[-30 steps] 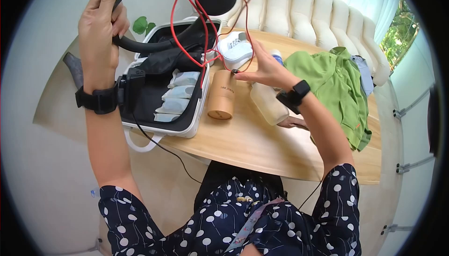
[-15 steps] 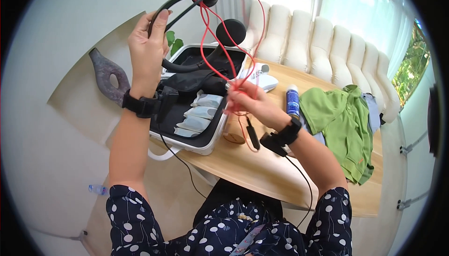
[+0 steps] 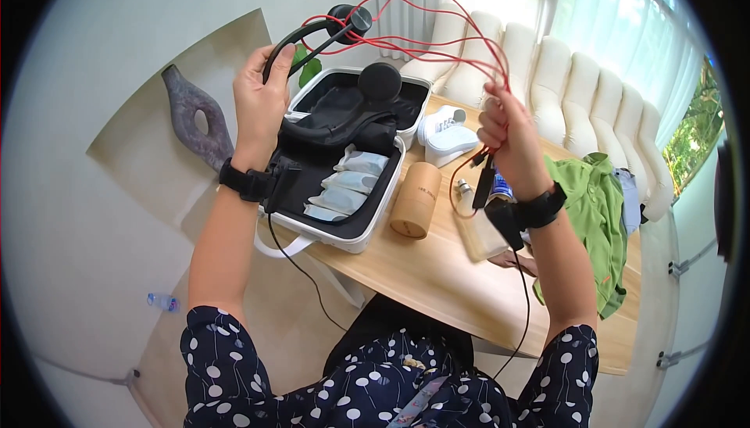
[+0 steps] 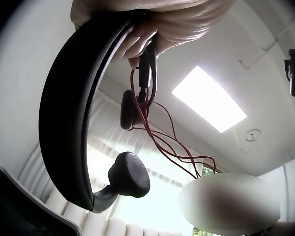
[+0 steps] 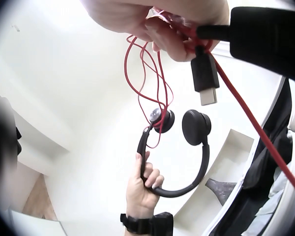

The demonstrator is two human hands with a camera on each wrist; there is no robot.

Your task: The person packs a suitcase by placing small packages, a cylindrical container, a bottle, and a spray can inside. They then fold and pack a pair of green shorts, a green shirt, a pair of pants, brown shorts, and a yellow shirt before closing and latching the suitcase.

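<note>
My left hand grips the headband of a black headset and holds it up over the open suitcase. Padded ear cups and a thin microphone arm show on the headset. Its red cable spans in loose loops from the headset to my right hand, whose curled fingers hold it bunched above the table. Below that hand, a black inline piece dangles. The right wrist view shows a black USB plug with a bare metal tip hanging by the fingers.
Light packs and black fabric lie in the suitcase. Along the table stand white shoes, a brown cardboard tube, a pale bottle and a green shirt. A grey vase is at left.
My right hand, open near the tube at first, has taken hold of the red cable and carried it up and right, drawing the loops sideways. The left hand still holds the headset.
</note>
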